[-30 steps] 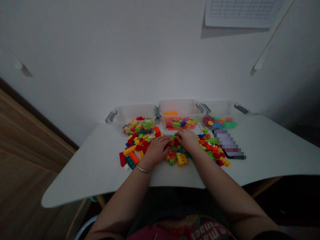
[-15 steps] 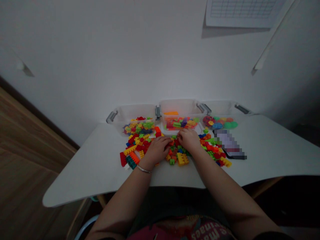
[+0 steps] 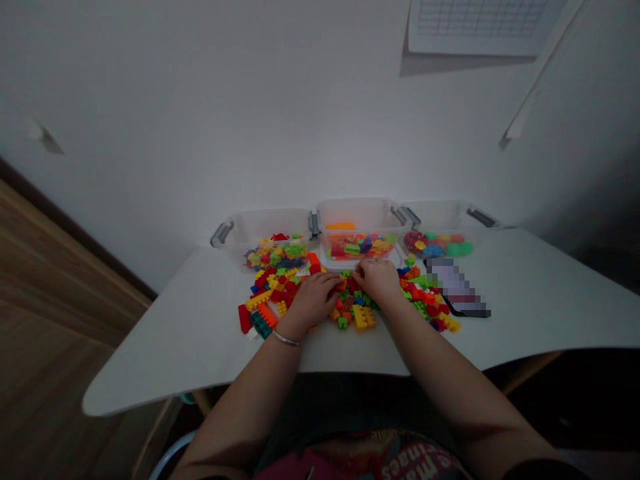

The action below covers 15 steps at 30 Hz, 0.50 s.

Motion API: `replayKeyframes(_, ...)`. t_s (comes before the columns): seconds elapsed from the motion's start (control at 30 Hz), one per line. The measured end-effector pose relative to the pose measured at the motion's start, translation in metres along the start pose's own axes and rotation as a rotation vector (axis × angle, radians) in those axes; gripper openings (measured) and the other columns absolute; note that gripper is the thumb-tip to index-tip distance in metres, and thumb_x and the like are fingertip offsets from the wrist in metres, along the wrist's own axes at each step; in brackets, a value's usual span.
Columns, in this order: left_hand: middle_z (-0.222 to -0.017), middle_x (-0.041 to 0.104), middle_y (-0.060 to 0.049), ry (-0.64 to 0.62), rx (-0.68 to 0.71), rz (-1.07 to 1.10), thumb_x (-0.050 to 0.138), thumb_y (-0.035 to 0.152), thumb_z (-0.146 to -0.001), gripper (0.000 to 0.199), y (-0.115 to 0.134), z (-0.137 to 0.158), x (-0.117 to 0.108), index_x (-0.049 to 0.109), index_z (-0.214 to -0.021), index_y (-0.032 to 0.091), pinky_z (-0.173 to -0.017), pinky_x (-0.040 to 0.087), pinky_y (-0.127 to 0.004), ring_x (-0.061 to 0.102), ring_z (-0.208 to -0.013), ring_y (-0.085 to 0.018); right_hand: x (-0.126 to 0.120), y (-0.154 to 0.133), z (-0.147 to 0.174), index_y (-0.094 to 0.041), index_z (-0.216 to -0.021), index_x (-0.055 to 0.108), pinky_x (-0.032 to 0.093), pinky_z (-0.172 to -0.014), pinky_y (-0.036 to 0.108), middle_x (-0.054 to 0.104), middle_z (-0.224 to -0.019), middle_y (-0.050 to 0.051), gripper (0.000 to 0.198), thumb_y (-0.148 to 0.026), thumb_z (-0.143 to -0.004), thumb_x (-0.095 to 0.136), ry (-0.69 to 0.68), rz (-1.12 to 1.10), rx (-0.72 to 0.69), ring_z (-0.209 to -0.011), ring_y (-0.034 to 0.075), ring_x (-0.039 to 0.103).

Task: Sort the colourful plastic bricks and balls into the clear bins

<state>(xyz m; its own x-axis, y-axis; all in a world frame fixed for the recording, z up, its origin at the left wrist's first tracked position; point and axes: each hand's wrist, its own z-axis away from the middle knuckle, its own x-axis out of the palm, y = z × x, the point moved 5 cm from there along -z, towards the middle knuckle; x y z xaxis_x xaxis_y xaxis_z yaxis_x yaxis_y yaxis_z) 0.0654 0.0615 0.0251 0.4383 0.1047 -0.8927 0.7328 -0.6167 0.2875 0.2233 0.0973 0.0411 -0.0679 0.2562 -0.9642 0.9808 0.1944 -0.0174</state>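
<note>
My left hand (image 3: 313, 300), with a bangle at its wrist, reaches over the middle of a heap of toy building bricks (image 3: 347, 303). Its fingers are bent together, and a small orange brick (image 3: 343, 285) shows at their tips. Close to it on the right, my right hand (image 3: 379, 279) is closed in a pinch over the same heap. What the right fingertips hold, if anything, is hidden. Just below the hands lie a yellow brick (image 3: 363, 318) and a small green brick (image 3: 343, 323). Red, orange and dark teal bricks (image 3: 261, 325) spread beside the left wrist.
Along the wall stand three clear bins: the left bin (image 3: 273, 220) and middle bin (image 3: 356, 208) hold colourful pieces, the right bin (image 3: 440, 212) rounded ones. A phone (image 3: 457, 287) with a blurred screen lies right of the bricks on the white table (image 3: 530, 293).
The whole view has shifted slightly left. Both hands stay over the heap in nearly the same pose, with only slight finger movement.
</note>
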Motion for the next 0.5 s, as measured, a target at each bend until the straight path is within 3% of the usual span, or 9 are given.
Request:
replayKeyframes(0.23,-0.126,0.064,-0.006,0.01,0.007,0.0,0.054,0.017,-0.085,0.036,0.0017,-0.0001,-0.0018,0.063,-0.12,0.018,-0.106,0.042,-0.041,0.055,-0.116,-0.023,0.0008,0.0013,0.0024,-0.021,-0.092,0.072,0.041,-0.084,0.036,0.075,-0.086,0.008,0.022,-0.038,-0.086,0.058,0.011,-0.062,0.012,-0.087,0.024,0.068)
replayKeyframes(0.5,-0.127,0.064,-0.006,0.013,0.001,-0.003,0.054,0.018,-0.085,0.036,0.0006,0.0003,-0.0006,0.063,-0.12,0.02,-0.105,0.042,-0.041,0.055,-0.118,-0.022,-0.0049,0.0077,0.0036,-0.019,-0.11,0.067,0.048,-0.082,0.033,0.072,-0.098,0.007,0.032,-0.025,-0.079,0.062,0.248,-0.398,-0.064,-0.087,0.021,0.065)
